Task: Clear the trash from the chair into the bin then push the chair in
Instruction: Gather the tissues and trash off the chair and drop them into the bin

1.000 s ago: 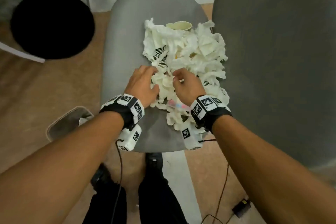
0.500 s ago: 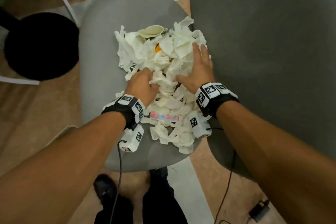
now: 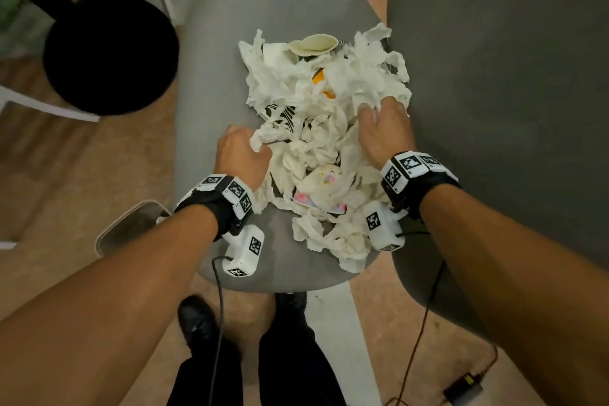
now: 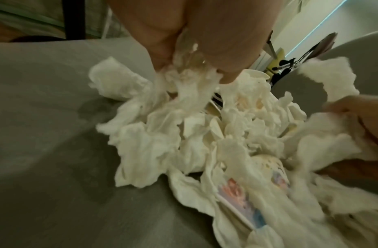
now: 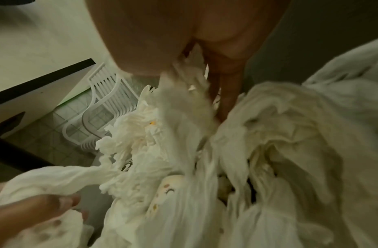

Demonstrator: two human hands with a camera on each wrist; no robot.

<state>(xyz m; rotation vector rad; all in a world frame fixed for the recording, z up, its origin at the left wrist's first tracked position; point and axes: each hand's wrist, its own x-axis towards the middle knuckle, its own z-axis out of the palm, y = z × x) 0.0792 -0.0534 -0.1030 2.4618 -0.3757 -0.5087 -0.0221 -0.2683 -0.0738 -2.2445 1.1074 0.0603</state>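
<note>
A heap of crumpled white tissue (image 3: 316, 128) (image 4: 184, 134) (image 5: 258, 151) lies on the grey chair seat (image 3: 211, 76), mixed with a paper cup (image 3: 313, 44), an orange scrap (image 3: 321, 81) and a pastel printed wrapper (image 3: 316, 198) (image 4: 241, 194). My left hand (image 3: 242, 150) grips a wad of tissue at the heap's left edge, fingers curled round it (image 4: 188, 73). My right hand (image 3: 384, 125) digs into the heap's right side with fingers curled in the tissue (image 5: 184, 80). The bin (image 3: 131, 224) stands on the floor at the lower left, partly behind my left forearm.
A dark grey chair back (image 3: 501, 76) rises right beside the heap. A black round stool (image 3: 110, 53) with white legs stands at the left. Cables and a black adapter (image 3: 463, 386) lie on the floor by my feet (image 3: 197, 320).
Both hands have closed on the tissue: the right hand's flat fingers curled into the heap's right side, the left grabbed a wad at the left edge. The heap has bunched up.
</note>
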